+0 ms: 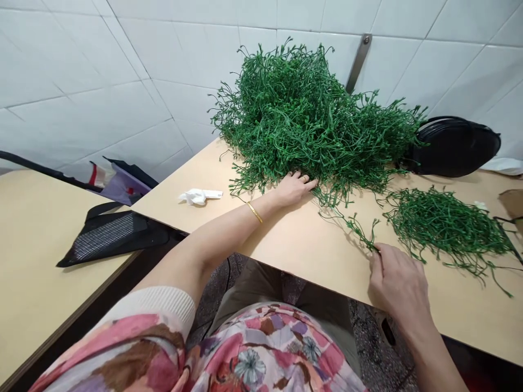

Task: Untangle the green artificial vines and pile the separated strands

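A large tangled heap of green artificial plant stems (pixel 294 120) with small budded tips lies at the back of the table. At its front edge rests my left hand (pixel 297 189), palm down, fingers stretched out and touching the lowest stems; some fingertips are partly hidden by them. Closer to the table's front edge, my right hand (pixel 399 277) is closed in a pinch on a small sprig of green artificial stems (pixel 362 231), whose tips point back toward the heap. A smaller, flatter pile of the same stems (pixel 445 223) lies to the right of it.
A black rounded bag (pixel 455 147) stands behind the small pile. Crumpled white tissue (pixel 198 196) lies left of the big heap. On the adjoining left table (pixel 32 234) is a black mesh pouch (pixel 106 237). A tiled wall (pixel 196 49) with a metal bracket (pixel 359 62) closes the back.
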`<action>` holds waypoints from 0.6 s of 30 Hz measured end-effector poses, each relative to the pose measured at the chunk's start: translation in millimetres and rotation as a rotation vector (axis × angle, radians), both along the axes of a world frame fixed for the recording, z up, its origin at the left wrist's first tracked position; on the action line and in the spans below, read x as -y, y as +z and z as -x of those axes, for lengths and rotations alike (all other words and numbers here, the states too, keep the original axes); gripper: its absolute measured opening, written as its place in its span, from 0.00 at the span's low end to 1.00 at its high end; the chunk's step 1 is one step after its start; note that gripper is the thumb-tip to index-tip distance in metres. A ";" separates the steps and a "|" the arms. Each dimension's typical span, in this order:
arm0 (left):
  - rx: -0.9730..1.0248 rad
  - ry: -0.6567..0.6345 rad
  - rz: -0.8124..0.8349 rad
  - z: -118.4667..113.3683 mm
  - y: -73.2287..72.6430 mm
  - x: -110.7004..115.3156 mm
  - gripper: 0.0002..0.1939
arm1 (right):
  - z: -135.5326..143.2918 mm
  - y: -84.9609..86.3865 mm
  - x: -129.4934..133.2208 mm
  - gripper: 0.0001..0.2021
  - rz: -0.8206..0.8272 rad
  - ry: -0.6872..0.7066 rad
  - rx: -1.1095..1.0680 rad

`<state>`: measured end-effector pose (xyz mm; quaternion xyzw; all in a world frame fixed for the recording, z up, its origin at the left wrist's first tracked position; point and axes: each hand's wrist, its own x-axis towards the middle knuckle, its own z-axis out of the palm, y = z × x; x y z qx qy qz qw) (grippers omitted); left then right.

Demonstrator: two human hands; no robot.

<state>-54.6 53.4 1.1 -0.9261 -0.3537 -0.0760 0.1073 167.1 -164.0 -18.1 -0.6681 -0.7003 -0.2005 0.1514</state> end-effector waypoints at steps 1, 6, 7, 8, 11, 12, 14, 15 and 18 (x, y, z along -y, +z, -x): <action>-0.021 -0.003 0.005 -1.8 2.3 3.5 0.24 | -2.6 1.9 -0.4 0.07 -0.010 -0.034 0.005; -0.107 0.048 0.028 -2.9 14.9 36.3 0.24 | -7.3 3.0 -0.3 0.05 -0.022 -0.082 0.036; -0.114 0.056 0.031 -0.6 17.7 44.3 0.23 | -6.9 1.5 0.6 0.04 -0.011 -0.069 0.041; -0.129 0.051 0.045 2.6 21.1 52.0 0.21 | -6.4 -0.2 1.8 0.03 0.001 -0.053 0.048; -0.187 -0.003 0.162 13.3 36.6 69.8 0.17 | -5.4 -5.2 5.7 0.03 0.033 0.035 0.067; -0.205 0.005 0.213 15.4 44.1 73.6 0.16 | -5.3 -6.6 6.9 0.04 0.038 0.082 0.066; -0.189 0.050 0.249 14.0 60.8 78.2 0.13 | -5.5 -8.5 8.8 0.06 0.051 0.182 0.052; -0.142 0.052 0.223 9.8 68.8 79.1 0.13 | -5.5 -9.0 9.3 0.08 0.059 0.223 0.040; 0.026 -0.001 0.146 -15.5 80.9 75.8 0.14 | -2.7 -8.1 9.0 0.10 0.069 0.300 0.021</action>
